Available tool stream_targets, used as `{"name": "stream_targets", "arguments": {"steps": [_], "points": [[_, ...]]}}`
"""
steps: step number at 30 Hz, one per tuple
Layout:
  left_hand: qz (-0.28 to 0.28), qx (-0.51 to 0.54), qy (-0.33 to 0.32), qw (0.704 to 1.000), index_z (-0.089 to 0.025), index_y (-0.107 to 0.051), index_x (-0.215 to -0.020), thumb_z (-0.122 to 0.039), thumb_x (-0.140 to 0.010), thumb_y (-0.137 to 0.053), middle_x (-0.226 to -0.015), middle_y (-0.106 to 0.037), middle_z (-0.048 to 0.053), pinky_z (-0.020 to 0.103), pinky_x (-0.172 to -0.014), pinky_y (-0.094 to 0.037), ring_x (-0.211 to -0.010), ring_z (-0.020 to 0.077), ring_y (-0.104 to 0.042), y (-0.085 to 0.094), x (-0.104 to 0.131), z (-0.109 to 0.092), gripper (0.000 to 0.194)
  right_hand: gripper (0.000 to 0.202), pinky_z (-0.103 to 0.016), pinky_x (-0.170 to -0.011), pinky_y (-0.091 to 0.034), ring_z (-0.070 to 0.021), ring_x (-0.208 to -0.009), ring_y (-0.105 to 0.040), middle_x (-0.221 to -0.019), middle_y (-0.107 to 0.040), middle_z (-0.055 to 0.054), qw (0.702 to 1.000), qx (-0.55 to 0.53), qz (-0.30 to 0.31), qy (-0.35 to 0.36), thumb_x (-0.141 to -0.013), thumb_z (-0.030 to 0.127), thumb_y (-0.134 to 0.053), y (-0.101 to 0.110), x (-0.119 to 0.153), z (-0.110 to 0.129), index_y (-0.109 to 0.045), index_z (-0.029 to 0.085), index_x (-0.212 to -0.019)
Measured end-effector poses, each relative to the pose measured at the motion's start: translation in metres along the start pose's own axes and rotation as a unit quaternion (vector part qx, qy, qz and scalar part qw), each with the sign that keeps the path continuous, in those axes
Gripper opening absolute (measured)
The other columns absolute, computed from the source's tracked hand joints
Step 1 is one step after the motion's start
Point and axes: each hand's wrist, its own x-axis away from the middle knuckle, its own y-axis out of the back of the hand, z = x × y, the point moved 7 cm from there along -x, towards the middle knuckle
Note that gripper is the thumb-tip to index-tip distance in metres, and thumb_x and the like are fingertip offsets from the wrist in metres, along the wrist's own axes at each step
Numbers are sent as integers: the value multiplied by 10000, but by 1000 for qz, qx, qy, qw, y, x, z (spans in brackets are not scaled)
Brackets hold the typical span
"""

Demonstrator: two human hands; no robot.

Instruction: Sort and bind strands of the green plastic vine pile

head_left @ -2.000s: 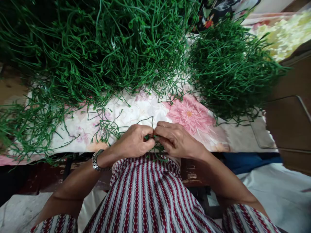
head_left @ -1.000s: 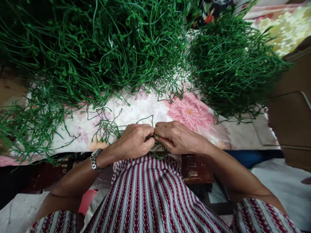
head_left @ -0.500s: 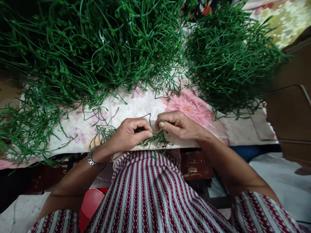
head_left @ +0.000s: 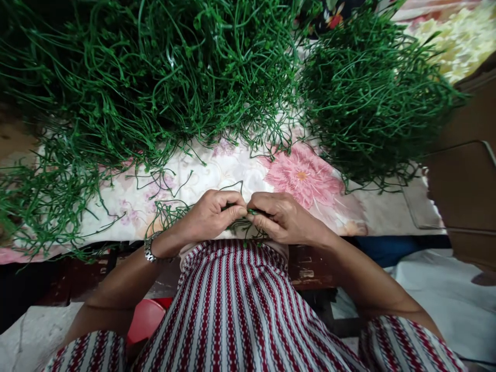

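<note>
Over the near edge of a flower-printed cloth point(head_left: 209, 173), my two hands meet with fingertips touching. My left hand point(head_left: 213, 214), with a metal watch on its wrist, is closed in a pinch on thin green stems. My right hand point(head_left: 287, 217) is also pinched shut, with a bit of green stem showing between thumb and forefinger. What exactly joins between the fingertips is hidden. Loose green stems point(head_left: 166, 213), thin and branched like artificial flower stems, lie beside my left wrist. More stem ends poke out below the hands.
A large heap of green stems point(head_left: 163, 77) covers the far left of the table. Another pile point(head_left: 375, 103) stands at the right. Pale yellow petals point(head_left: 461, 39) lie at the far right, by a cardboard box point(head_left: 465, 191). A red bowl point(head_left: 146, 318) sits below the table.
My right hand has moved left and slightly down, closing the gap so its fingertips meet those of my left hand. The stems below the hands are now more covered.
</note>
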Motion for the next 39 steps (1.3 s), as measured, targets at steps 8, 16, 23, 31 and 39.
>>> {"name": "stream_targets", "arguments": {"steps": [8,16,23,31,39], "points": [[72,163,19,984,-134,-559,-617,-191,-712,-538,-545,-470,-31,194,-476,-298,-486,58,-357,-10,-1,4,113,268,-193,-527,-318,-60,-547,-387,-614,-443,14,955,-281,96,0,-858,325,-475,-14,-3,-11,-515,110,-702],[85,276,50,956,-134,-626,-591,-266,-667,-617,-480,-463,-18,238,-460,-267,-459,74,-342,-18,5,11,153,260,-210,-555,-358,-73,-568,-434,-616,-493,-6,908,-399,127,8,-822,329,-546,-21,-3,-14,-579,86,-733],[73,336,30,938,-130,-657,-592,-247,-656,-676,-517,-563,9,228,-476,-329,-478,82,-431,-20,5,8,135,285,-225,-554,-358,-86,-578,-456,-618,-517,-14,872,-478,106,-10,-784,375,-593,-28,0,-18,-584,99,-713],[56,391,-15,919,-122,-681,-574,-342,-620,-731,-480,-568,26,226,-442,-329,-429,84,-443,-10,8,10,231,256,-220,-493,-352,-75,-493,-434,-535,-473,10,831,-550,42,74,-767,335,-598,-9,2,-5,-574,132,-613],[-84,394,17,915,-122,-653,-699,-289,-721,-666,-472,-443,-28,186,-418,-191,-404,21,-287,18,11,16,169,234,-277,-573,-368,-117,-604,-466,-707,-525,-42,914,-116,-388,20,-823,329,-542,158,41,-15,-562,168,-654]]}}
